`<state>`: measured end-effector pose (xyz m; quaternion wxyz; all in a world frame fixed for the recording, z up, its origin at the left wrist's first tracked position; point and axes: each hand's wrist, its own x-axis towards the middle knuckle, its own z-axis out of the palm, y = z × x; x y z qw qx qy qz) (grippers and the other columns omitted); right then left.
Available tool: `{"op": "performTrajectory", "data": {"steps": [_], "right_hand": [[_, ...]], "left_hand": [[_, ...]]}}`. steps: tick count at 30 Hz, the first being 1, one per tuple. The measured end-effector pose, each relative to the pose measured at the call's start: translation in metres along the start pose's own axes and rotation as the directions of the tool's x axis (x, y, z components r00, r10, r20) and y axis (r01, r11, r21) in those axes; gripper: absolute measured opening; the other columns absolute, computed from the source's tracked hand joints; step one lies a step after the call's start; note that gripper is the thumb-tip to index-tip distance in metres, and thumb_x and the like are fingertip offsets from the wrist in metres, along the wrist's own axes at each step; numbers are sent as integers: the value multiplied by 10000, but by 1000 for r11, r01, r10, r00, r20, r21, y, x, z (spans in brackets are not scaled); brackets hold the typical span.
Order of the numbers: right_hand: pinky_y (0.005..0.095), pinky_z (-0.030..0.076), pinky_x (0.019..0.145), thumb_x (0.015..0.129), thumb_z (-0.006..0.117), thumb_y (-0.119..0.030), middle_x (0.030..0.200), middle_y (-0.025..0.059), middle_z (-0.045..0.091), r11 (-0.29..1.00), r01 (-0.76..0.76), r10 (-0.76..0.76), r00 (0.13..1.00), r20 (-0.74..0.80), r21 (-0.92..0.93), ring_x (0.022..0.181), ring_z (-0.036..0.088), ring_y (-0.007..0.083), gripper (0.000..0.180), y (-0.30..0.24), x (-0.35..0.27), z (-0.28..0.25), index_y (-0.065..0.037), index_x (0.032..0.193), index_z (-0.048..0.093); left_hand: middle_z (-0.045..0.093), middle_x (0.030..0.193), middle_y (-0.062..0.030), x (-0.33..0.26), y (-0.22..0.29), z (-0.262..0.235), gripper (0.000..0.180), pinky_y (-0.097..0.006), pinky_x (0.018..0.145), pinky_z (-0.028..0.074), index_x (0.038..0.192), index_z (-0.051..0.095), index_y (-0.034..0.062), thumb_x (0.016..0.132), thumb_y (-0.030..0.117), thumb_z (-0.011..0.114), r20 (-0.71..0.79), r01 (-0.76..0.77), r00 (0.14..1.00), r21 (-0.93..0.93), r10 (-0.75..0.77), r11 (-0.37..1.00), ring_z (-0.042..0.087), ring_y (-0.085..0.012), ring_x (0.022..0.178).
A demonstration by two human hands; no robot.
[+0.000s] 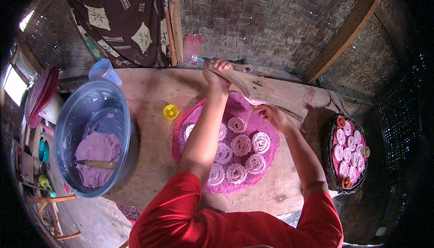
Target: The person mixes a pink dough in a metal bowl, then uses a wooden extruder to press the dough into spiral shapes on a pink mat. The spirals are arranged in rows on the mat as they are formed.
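Note:
My left hand (220, 72) is closed around the far left end of a long wooden press (271, 92), which slants across the back of the table. Beneath the press's near edge, my right hand (275, 116) has its fingers curled in beside a pale pink patch (254, 102); what they pinch is hidden. Below both hands lies a round pink woven mat (266, 171). Several coiled nests of pale pink dough strands (241, 145) sit on it, and my left forearm covers part of them.
A grey-blue basin (61, 135) at the left holds pink dough (97, 146) and a wooden-handled tool (101, 164). Behind it lies a blue plastic jug (105, 71). A yellow plastic disc (170, 111) sits left of the mat. Far right, a dark-rimmed tray (332, 175) bears more nests.

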<state>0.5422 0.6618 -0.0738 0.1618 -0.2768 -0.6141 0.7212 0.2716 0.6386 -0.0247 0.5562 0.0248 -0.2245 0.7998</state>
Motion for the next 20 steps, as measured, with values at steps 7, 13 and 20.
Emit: {"op": "performTrajectory", "data": {"steps": [7,13,20], "right_hand": [[375,408,1001,896,504,-146,1206,129,617,575,213,-181,975,131,-790,1132,555,250,281,-12,48,29,-116,1125,664],[414,423,991,854,541,-150,1212,121,613,141,335,-351,897,270,-932,1138,560,302,269,-23,45,77,-154,1084,680],[417,423,986,815,680,-321,1236,136,600,-20,459,-560,731,391,-888,1144,554,320,389,-39,23,107,-162,1169,657]], "left_hand": [[439,549,61,12,27,38,392,-268,520,375,707,472,161,954,453,390,183,37,982,54,-46,998,414,-93,452],[473,534,65,4,39,72,307,-260,549,391,701,493,171,932,366,444,378,138,906,156,-188,978,442,-94,451],[491,532,54,-14,44,96,392,-265,546,398,694,506,167,950,457,437,415,177,873,221,-257,959,455,-102,452]]}}
